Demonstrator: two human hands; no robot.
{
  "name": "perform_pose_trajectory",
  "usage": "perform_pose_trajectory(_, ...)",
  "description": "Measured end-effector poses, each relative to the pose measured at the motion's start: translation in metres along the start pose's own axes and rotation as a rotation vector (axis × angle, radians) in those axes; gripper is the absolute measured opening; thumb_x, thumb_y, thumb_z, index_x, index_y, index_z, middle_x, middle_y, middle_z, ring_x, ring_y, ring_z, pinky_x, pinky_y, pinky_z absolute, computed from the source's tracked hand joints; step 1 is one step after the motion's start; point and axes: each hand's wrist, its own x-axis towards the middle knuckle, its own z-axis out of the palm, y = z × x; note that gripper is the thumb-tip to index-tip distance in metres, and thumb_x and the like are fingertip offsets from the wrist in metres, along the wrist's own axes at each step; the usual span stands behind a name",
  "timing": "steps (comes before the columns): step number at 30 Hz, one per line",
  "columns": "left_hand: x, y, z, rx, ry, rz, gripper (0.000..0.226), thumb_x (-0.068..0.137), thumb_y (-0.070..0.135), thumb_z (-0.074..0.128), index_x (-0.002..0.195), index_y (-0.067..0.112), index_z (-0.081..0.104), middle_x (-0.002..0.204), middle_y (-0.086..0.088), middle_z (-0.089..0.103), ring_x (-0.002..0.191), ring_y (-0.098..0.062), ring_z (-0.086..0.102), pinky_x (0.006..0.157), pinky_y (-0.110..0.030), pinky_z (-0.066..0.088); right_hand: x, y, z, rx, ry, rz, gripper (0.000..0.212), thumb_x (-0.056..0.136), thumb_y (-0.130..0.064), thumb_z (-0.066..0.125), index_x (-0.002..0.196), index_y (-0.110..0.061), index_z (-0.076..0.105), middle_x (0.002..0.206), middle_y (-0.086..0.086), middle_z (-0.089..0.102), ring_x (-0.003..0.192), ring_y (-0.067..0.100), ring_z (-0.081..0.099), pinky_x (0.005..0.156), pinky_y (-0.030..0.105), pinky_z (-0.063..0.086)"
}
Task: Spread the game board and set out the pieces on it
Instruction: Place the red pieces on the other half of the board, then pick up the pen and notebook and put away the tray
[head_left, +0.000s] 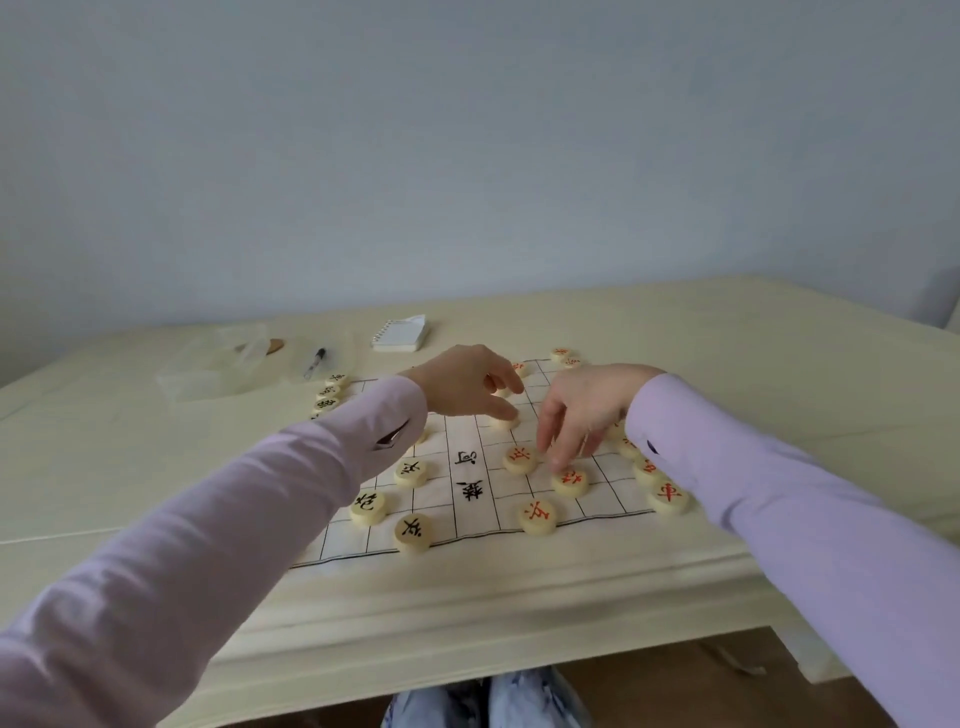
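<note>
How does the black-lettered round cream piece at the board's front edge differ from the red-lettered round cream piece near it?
The black-lettered round cream piece carries a black character, the red-lettered round cream piece a red one. The black-lettered piece lies left of the middle lettering, the red-lettered piece right of it. Both lie flat, face up, on the white gridded board.

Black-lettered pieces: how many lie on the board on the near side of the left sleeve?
3: a black-lettered piece just below the left sleeve, another left of it, a third by the game board's near edge. The sleeve may hide more.
</note>
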Motion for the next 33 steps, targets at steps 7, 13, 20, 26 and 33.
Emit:
perform_pose_trajectory(7,-0.012,0.003,0.004,-0.023,0.042,0.0,0.03,0.086,0.031,0.067,0.114,0.024,0.066,0.114,0.002,0.061,0.104,-0.011,0.058,0.089,-0.021,0.042,-0.01,-0.001,0.013,-0.096,0.008,0.028,0.017,0.072,-0.017,0.08,0.084,-0.024,0.071,0.087,-0.004,0.069,0.079,0.012,0.065,0.078,0.019,0.051)
perform_pose_trajectory(13,-0.022,-0.005,-0.002,-0.077,0.048,-0.029,0.028,0.086,0.031,0.067,0.113,0.024,0.066,0.114,0.004,0.062,0.099,-0.006,0.057,0.088,-0.019,0.04,-0.013,0.002,0.015,-0.071,0.056,-0.001,0.015,0.073,-0.01,0.079,0.084,-0.018,0.072,0.073,-0.008,0.067,0.063,0.004,0.062,0.071,0.013,0.049)
perform_pose_trajectory(20,-0.034,-0.017,-0.006,-0.094,0.049,-0.072,0.026,0.087,0.029,0.066,0.113,0.024,0.066,0.111,0.007,0.064,0.099,-0.007,0.06,0.085,-0.018,0.039,-0.015,-0.003,0.016,-0.021,0.055,0.006,0.013,0.073,-0.01,0.079,0.075,-0.018,0.07,0.072,-0.004,0.067,0.061,0.007,0.063,0.067,0.014,0.052)
perform_pose_trajectory(26,-0.049,-0.032,-0.019,-0.101,0.094,-0.107,0.027,0.087,0.031,0.066,0.113,0.025,0.066,0.108,0.007,0.065,0.098,-0.006,0.06,0.091,-0.02,0.044,-0.016,-0.017,-0.005,0.094,0.255,-0.039,0.022,0.076,-0.027,0.078,0.093,-0.014,0.071,0.083,0.001,0.065,0.077,0.013,0.063,0.076,0.024,0.055)
perform_pose_trajectory(33,-0.074,-0.102,-0.052,-0.117,0.472,-0.391,0.031,0.088,0.016,0.061,0.12,0.018,0.062,0.104,-0.004,0.066,0.09,-0.019,0.06,0.079,-0.024,0.044,0.047,-0.093,-0.015,0.402,0.392,-0.142,0.022,0.087,-0.016,0.067,0.104,-0.003,0.066,0.076,0.003,0.058,0.075,0.014,0.057,0.071,0.024,0.055)
